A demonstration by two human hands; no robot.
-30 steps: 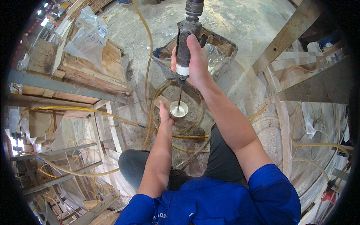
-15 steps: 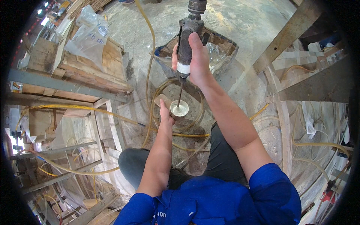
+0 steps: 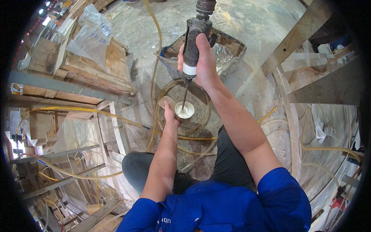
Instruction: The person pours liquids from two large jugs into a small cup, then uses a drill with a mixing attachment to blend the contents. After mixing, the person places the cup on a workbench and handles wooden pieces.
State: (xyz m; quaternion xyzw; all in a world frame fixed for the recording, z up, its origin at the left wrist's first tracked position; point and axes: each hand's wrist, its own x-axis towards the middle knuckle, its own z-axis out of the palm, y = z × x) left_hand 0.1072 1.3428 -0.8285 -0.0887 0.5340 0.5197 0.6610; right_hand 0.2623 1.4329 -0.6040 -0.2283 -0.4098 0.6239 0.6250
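Head view: the right hand (image 3: pixel 206 63) grips a dark drill (image 3: pixel 192 48), and its thin rod (image 3: pixel 185 94) dips into white cream (image 3: pixel 187 112) in a small cup (image 3: pixel 185 119). The left hand (image 3: pixel 170 113) holds the cup's left side, over hose loops (image 3: pixel 209 106). Since a moment ago, the drill's far end has tipped a little right. The cream's swirls look different too, so the rod seems to be stirring it.

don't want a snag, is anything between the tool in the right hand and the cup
Nothing visible: from the tool in the right hand, the rod slants down into the cup held by the left hand.
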